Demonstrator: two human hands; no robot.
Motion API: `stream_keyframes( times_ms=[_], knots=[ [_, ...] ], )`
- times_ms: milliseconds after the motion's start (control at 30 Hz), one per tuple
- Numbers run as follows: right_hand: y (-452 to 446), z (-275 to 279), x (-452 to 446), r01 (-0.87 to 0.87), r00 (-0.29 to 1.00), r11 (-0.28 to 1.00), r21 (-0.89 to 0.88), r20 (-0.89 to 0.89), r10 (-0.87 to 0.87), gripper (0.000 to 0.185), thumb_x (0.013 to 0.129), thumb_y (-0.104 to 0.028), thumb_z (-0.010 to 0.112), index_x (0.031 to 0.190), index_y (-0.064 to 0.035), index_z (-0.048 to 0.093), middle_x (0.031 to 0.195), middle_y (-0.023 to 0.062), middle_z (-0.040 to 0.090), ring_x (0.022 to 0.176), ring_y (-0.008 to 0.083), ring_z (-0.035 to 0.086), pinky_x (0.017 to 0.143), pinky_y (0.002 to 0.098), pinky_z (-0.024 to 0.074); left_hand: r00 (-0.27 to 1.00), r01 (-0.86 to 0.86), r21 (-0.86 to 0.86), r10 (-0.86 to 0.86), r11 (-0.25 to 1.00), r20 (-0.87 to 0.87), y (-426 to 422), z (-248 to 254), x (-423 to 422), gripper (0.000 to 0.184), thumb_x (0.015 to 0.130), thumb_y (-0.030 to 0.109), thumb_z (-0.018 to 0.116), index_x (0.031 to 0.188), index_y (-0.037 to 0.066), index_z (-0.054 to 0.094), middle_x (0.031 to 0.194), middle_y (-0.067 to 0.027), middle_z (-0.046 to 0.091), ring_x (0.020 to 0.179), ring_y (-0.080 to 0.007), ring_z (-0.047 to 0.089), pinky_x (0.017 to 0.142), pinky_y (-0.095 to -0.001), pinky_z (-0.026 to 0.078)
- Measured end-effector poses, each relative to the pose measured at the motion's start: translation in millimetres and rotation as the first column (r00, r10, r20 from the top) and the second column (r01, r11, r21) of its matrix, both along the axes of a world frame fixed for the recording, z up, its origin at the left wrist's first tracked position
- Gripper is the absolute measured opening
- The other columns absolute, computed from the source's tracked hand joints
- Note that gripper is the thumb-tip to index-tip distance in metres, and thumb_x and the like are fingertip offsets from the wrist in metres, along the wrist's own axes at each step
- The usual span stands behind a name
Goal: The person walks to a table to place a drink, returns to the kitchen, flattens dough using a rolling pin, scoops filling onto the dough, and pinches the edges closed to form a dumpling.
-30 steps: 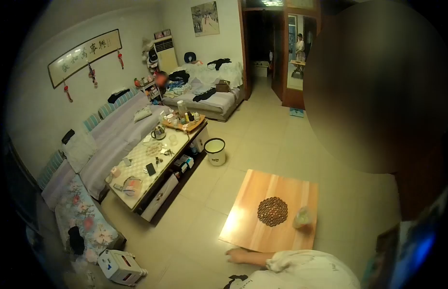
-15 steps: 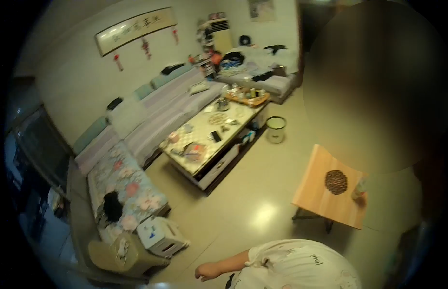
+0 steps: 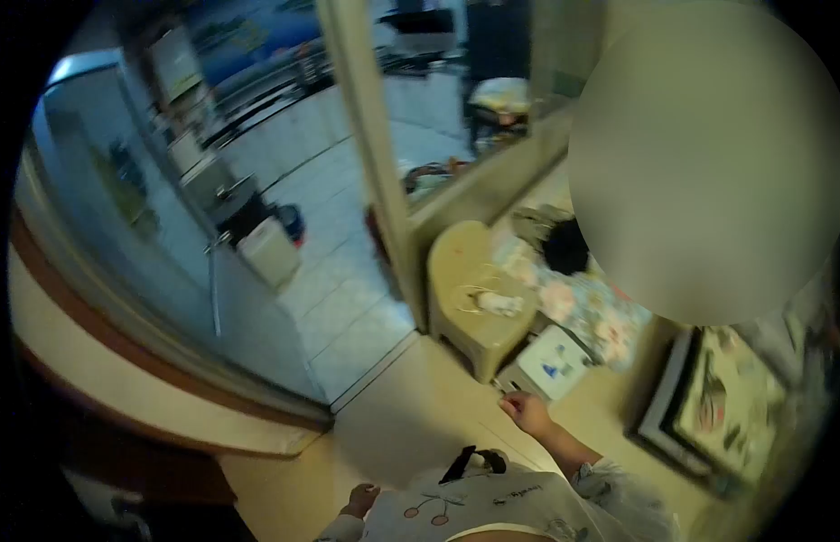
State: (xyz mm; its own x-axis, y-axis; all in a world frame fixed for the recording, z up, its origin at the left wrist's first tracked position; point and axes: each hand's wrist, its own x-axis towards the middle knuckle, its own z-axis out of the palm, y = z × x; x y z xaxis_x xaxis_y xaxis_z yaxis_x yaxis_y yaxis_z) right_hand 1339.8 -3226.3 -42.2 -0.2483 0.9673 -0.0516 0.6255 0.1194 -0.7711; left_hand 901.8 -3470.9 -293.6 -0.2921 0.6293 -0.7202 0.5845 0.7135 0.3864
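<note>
White stool (image 3: 554, 361) stands on the floor (image 3: 379, 434), left of the desk (image 3: 757, 397) and beside the beige chair (image 3: 452, 266). We see the floral cover (image 3: 610, 330) behind it. Our right hand (image 3: 530, 415) is nearest the stool, fingers curled closed; our left hand's (image 3: 360, 499) fingers we cannot tell. On the chair lies a corded white item (image 3: 501, 303).

You've got open floor (image 3: 393, 434) running through the doorway (image 3: 370, 375), the chair (image 3: 483, 303) and white stool (image 3: 546, 361) blocking the right!
</note>
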Motion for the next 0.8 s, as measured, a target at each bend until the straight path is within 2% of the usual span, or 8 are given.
stream_keyframes(
  times_ms=[33,133,233,267,367,500,767,800],
  knots=[
    [38.3,17.2,-24.6,-0.111,0.994,0.994,0.015,0.012,0.111,0.025,0.084,-0.026,0.061,0.088,-0.0025,0.065,0.072,0.013,0.063,0.062,0.0206,0.061,0.059,0.0306,0.0483,0.982,-0.183,-0.109,0.187,0.977,0.024,31.9,76.0,23.8,0.044,0.08,0.028,0.061,0.115,0.003,0.054,0.096,-0.0147,0.064,0.089,-0.0228,0.061,0.079,-0.0353,0.048],
    [126.6,-1.3,-111.3,-0.4,0.905,0.915,0.061,-0.133,0.404,0.023,0.085,-0.026,0.059,0.089,-0.0048,0.065,0.078,0.0122,0.064,0.064,0.0204,0.061,0.06,0.0299,0.0494,0.855,-0.499,0.268,0.418,0.824,0.309,10.3,21.3,-18.3,0.045,0.081,0.029,0.061,0.115,0.001,0.053,0.098,-0.0152,0.063,0.084,-0.0209,0.063,0.079,-0.0332,0.048],
    [211.9,4.5,-208.7,-0.54,0.81,0.831,0.134,-0.186,0.556,0.023,0.086,-0.026,0.058,0.093,-0.0052,0.064,0.083,0.0114,0.064,0.07,0.0192,0.061,0.062,0.0292,0.0497,0.866,-0.493,0.198,0.5,0.847,0.018,38.7,65.4,-34.2,0.045,0.081,0.03,0.061,0.115,0.002,0.053,0.094,-0.0163,0.064,0.085,-0.0204,0.063,0.078,-0.033,0.048],
    [241.9,-3.9,-242.1,-0.563,0.784,0.812,0.154,-0.212,0.584,0.023,0.086,-0.026,0.058,0.094,-0.0055,0.064,0.084,0.0112,0.064,0.072,0.0189,0.062,0.063,0.029,0.0497,0.712,-0.7,0.166,0.661,0.694,0.238,41.0,50.6,-41.2,0.043,0.083,0.038,0.057,0.11,0.005,0.058,0.094,-0.0159,0.065,0.09,-0.0242,0.062,0.08,-0.0345,0.048],
    [313.6,-23.1,-331.7,-0.532,0.821,0.845,0.046,-0.216,0.529,0.027,0.085,-0.028,0.058,0.097,-0.0041,0.063,0.095,0.0143,0.061,0.076,0.025,0.062,0.07,0.0342,0.0505,0.961,-0.186,-0.038,0.174,0.982,-0.213,46.7,-62.6,-100.0,0.05,0.082,0.055,0.047,0.099,0.01,0.064,0.1,-0.009,0.065,0.096,-0.0285,0.06,0.084,-0.0349,0.046],
    [429.8,-60.3,-454.4,-0.345,0.909,0.928,-0.139,-0.298,0.293,0.028,0.084,-0.028,0.06,0.1,-0.005,0.062,0.096,0.0129,0.061,0.076,0.0224,0.063,0.071,0.0338,0.0503,0.862,-0.503,0.067,0.506,0.861,-0.025,165.3,-50.9,-193.2,0.046,0.082,0.047,0.052,0.103,0.008,0.061,0.102,-0.0127,0.063,0.098,-0.0287,0.059,0.085,-0.0355,0.046],
    [705.8,-114.7,-569.1,0.004,0.982,0.934,0.358,-0.18,0.065,0.026,0.086,-0.022,0.056,0.102,-0.0007,0.058,0.087,0.0127,0.062,0.067,0.0185,0.061,0.066,0.0299,0.0486,0.874,-0.485,0.256,0.469,0.836,0.124,510.0,102.3,-341.9,0.038,0.081,0.033,0.056,0.107,0.007,0.059,0.108,-0.015,0.061,0.101,-0.0283,0.057,0.085,-0.0364,0.047],
    [744.6,-144.0,-571.9,0.153,0.964,0.967,0.205,-0.246,-0.101,0.027,0.087,-0.022,0.055,0.102,-0.0003,0.058,0.087,0.0124,0.063,0.066,0.0184,0.061,0.065,0.0295,0.0487,0.899,-0.437,0.255,0.427,0.863,0.094,541.2,105.8,-353.0,0.037,0.081,0.032,0.056,0.107,0.006,0.059,0.108,-0.0152,0.06,0.102,-0.0283,0.057,0.085,-0.0366,0.047]
  ],
)
